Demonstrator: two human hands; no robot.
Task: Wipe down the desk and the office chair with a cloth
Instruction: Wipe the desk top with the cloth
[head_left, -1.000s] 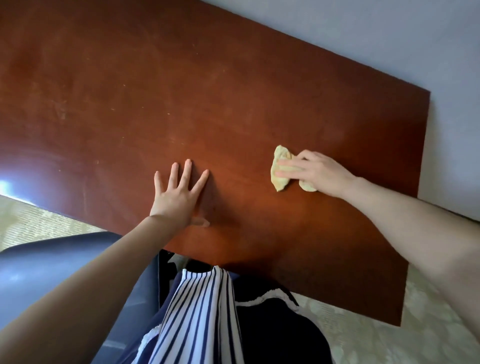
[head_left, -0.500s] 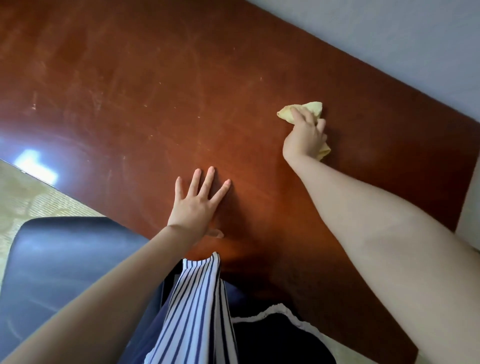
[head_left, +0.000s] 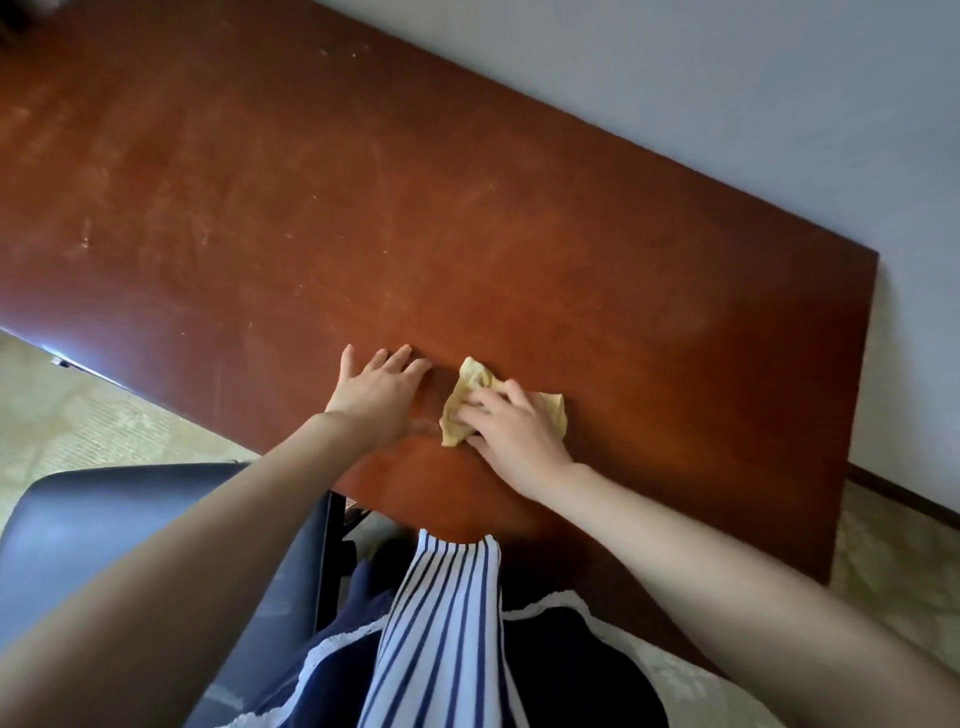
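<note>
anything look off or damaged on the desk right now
Nothing spilled or broken. The desk top shows pale scuffs and specks, mostly across its left and far parts, odd against the dark finish. The right hand grips the bunched yellow cloth.

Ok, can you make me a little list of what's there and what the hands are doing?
left hand: flat on the desk, fingers spread, holds nothing
right hand: holds the yellow cloth down on the desk
yellow cloth: bunched up, near the desk's front edge
office chair: dark, on the person's left
desk: reddish-brown wood, pale smudges and specks on its left part
</note>
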